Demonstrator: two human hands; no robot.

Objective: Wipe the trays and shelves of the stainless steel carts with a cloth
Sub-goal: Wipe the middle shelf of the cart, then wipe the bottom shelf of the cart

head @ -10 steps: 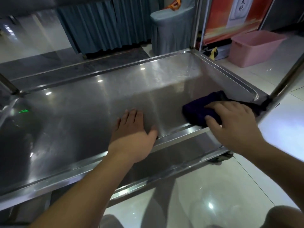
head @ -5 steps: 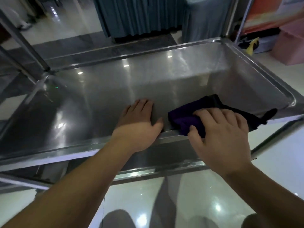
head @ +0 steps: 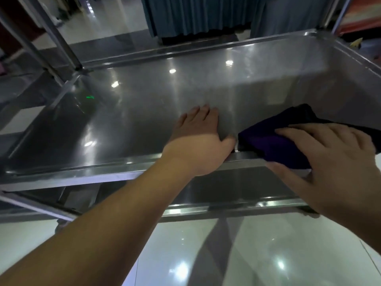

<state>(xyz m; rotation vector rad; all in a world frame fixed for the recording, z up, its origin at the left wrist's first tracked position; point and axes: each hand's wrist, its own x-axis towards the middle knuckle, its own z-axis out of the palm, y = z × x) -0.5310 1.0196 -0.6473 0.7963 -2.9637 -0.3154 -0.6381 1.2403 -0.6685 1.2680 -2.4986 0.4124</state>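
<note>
The right grip [head: 329,162] clutches a dark purple cloth [head: 274,141] on the near rim of the shiny stainless steel tray [head: 144,112], right of frame. The left grip [head: 198,143] rests flat, holding nothing. The lower shelf [head: 237,186] likely awaits wiping.

Banquet hall — steel cart [head: 144,174], drapes [head: 195,15]
</note>
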